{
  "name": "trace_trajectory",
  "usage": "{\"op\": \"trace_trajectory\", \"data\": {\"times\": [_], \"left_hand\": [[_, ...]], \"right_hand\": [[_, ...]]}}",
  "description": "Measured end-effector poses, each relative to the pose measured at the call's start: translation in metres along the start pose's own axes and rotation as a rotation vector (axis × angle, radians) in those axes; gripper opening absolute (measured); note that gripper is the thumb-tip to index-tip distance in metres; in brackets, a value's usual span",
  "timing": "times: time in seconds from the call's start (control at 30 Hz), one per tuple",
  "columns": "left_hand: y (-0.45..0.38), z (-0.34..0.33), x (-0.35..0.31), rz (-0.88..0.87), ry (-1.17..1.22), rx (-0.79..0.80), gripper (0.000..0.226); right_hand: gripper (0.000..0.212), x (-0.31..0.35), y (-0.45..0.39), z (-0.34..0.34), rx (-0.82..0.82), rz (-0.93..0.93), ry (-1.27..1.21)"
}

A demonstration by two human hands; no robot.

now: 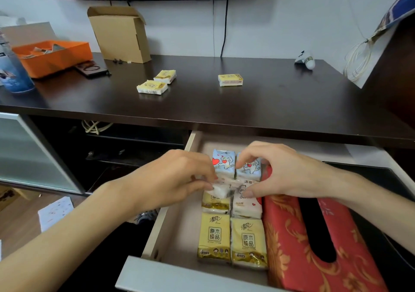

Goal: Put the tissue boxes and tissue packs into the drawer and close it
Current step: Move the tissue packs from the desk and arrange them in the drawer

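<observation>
Head camera looks down into an open drawer (pixel 173 231) pulled out below a dark surface (pixel 258 103). Nearest, two yellow tissue packs (pixel 214 237) lie side by side against the drawer's front, touching a red and gold tissue box (pixel 292 246) that fills the right part of the drawer. Behind them lie another yellow pack and a white pack with red hearts. Above these, the left hand (pixel 170 179) and the right hand (pixel 285 172) meet over the drawer, both pinching one clear-wrapped tissue pack (pixel 224 189) between thumb and fingertips, just over the packs below. Further back, two blue packs with red hearts (pixel 224 163) stand side by side near the drawer's rear. On the surface beyond, three small yellow packs (pixel 152 87) remain, two touching and one apart to the right. Farther still stand an orange tray (pixel 54 55) and an open cardboard box (pixel 121 33).
</observation>
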State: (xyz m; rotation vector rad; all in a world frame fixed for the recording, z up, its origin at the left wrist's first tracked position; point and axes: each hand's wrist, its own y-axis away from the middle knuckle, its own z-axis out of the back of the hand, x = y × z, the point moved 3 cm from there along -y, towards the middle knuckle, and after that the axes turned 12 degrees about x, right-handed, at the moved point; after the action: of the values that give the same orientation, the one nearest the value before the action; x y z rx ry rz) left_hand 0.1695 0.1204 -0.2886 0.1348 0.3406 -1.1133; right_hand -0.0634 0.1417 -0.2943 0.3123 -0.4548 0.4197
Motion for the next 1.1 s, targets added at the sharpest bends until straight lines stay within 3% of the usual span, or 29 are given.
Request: {"op": "trace_trajectory", "data": {"times": [0.1,0.23,0.3,0.4,0.5,0.57,0.63,0.77,0.87,0.97,1.1], "left_hand": [[0.002,0.008,0.006,-0.051,0.150,-0.089,0.010],[-0.001,0.005,0.018,-0.006,0.177,-0.100,0.014],[-0.003,-0.001,0.022,0.050,0.096,-0.067,0.017],[-0.006,-0.007,0.020,0.148,-0.045,-0.036,0.023],[-0.009,-0.011,0.014,0.210,-0.139,0.001,0.025],[-0.009,-0.013,0.013,0.244,-0.178,0.039,0.025],[-0.009,-0.015,0.012,0.281,-0.184,0.089,0.026],[-0.012,-0.026,0.009,0.332,-0.213,0.175,0.041],[-0.017,-0.039,-0.001,0.352,-0.317,0.192,0.066],[-0.028,-0.047,-0.012,0.390,-0.420,0.150,0.082],[-0.034,-0.045,-0.016,0.395,-0.373,0.146,0.059]], "right_hand": [[0.058,0.008,-0.007,-0.001,0.106,0.109,-0.126],[0.034,0.007,-0.010,-0.004,0.122,0.137,-0.303],[0.027,0.006,-0.006,-0.004,0.027,0.091,-0.178],[0.031,0.014,-0.002,-0.013,-0.098,-0.009,0.203],[0.035,0.032,-0.005,-0.036,-0.077,-0.059,0.390],[0.049,0.038,-0.008,-0.048,-0.045,-0.052,0.458],[0.061,0.039,-0.008,-0.044,-0.061,-0.037,0.466],[0.054,0.023,0.004,-0.011,-0.114,-0.022,0.422],[0.047,0.014,0.008,-0.012,-0.025,-0.017,0.555],[0.056,0.012,0.006,-0.023,0.052,-0.059,0.539],[0.042,0.014,0.003,-0.025,0.066,-0.115,0.468]]}}
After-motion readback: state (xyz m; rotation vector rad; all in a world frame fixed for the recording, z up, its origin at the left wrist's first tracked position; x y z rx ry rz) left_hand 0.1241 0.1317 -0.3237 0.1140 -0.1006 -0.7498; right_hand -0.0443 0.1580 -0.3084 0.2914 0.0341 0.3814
